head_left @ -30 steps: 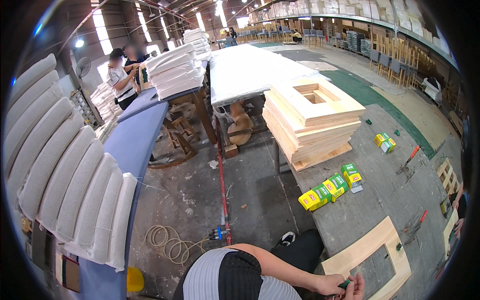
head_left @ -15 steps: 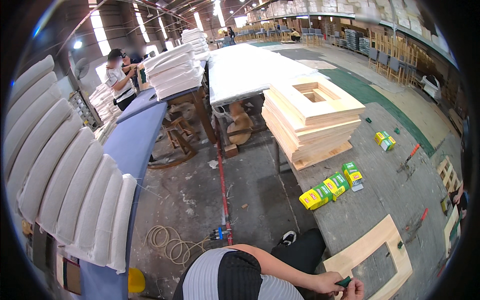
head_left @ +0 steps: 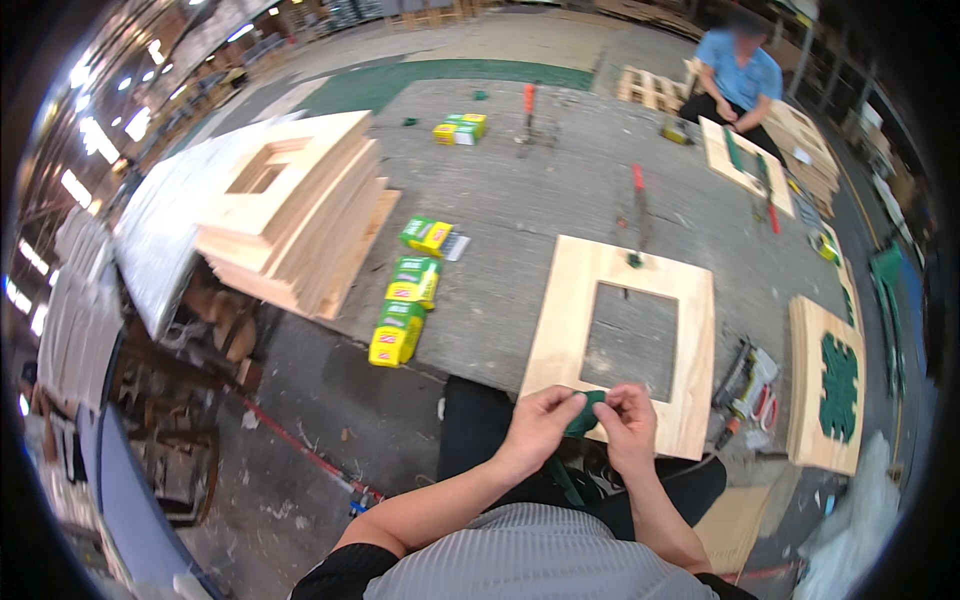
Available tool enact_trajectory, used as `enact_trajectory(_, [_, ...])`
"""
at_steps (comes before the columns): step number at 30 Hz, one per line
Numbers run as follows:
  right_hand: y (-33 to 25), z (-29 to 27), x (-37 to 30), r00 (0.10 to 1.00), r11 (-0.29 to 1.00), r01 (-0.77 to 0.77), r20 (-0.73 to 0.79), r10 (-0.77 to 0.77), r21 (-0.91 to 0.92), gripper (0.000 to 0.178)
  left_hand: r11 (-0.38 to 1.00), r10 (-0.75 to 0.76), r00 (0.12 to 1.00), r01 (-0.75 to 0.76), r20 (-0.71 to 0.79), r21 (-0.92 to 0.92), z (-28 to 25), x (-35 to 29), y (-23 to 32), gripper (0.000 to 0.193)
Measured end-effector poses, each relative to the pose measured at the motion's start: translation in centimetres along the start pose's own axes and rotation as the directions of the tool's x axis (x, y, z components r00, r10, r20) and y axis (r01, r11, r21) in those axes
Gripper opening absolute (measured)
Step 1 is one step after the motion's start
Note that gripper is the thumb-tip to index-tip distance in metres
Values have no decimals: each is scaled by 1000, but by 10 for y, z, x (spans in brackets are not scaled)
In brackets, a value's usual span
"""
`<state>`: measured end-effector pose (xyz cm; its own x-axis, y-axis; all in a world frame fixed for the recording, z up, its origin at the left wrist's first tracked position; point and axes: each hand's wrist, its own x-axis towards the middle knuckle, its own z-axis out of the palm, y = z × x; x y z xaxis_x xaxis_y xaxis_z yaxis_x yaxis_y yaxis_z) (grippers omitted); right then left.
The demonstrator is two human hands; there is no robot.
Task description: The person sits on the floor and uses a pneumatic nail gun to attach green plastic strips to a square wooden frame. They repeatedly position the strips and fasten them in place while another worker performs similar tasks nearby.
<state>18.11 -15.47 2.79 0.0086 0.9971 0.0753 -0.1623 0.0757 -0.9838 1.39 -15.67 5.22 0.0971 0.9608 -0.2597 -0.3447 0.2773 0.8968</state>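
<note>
My left hand (head_left: 537, 432) and my right hand (head_left: 630, 428) pinch a dark green strip of webbing (head_left: 584, 415) between them. A length of the same green hangs below, over my lap. Just under my fingertips lies the near edge of a flat pale wooden frame (head_left: 695, 330) with a rectangular opening. It rests on the grey table (head_left: 480, 290) before me. A small dark green piece (head_left: 635, 260) sits at the far side of the frame, close to a red-handled tool (head_left: 639, 180).
Left on the table stand a tall stack of wooden frames (head_left: 330, 220) and several green-and-yellow boxes (head_left: 398, 330). At right lie a staple gun (head_left: 735, 385), scissors (head_left: 767, 410) and stacked frames with green webbing (head_left: 840, 390). Beyond, a person in blue (head_left: 745, 75) sits by another frame.
My view has swung right and down toward the table, bringing both hands and the whole wooden frame into sight. Both hands still hold the green webbing.
</note>
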Motion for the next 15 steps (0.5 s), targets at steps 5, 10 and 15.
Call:
enact_trajectory(5, [-14,-2,-7,1000,991,26,-5,-27,-132,12,994,-94,995,96,36,-43,2,4,3,16])
enact_trajectory(10, [-21,-3,-8,996,961,81,-16,-88,-264,9,992,-105,992,100,64,75,7,8,10,17])
enact_trajectory(15, [-23,-3,-10,986,921,140,-30,-162,-364,11,980,-153,983,137,106,145,4,12,8,14])
